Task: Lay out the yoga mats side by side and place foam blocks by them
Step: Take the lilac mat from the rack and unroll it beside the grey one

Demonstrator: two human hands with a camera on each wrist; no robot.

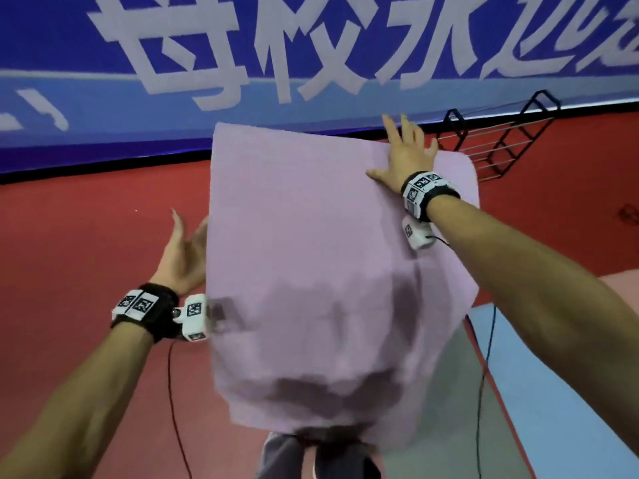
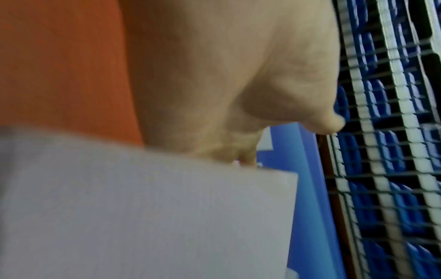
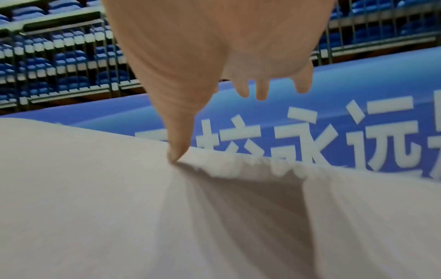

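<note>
A lilac yoga mat (image 1: 311,254) hangs spread in the air in front of me, above the red floor (image 1: 69,236), its near end blurred over my legs. My left hand (image 1: 183,250) is beside the mat's left edge with straight fingers, gripping nothing. My right hand (image 1: 404,150) lies spread on the mat's far right part. In the right wrist view the thumb (image 3: 176,151) touches the mat (image 3: 119,207) while the other fingers stand straight above its edge. The left wrist view shows the palm (image 2: 226,75) behind the mat's corner (image 2: 143,217). No foam blocks are in view.
A blue banner (image 1: 311,39) with white characters runs along the far side. A black wire rack (image 1: 498,140) lies on the floor at the back right. A light blue mat (image 1: 553,392) lies at the lower right. Thin cables (image 1: 173,392) hang from my wrists.
</note>
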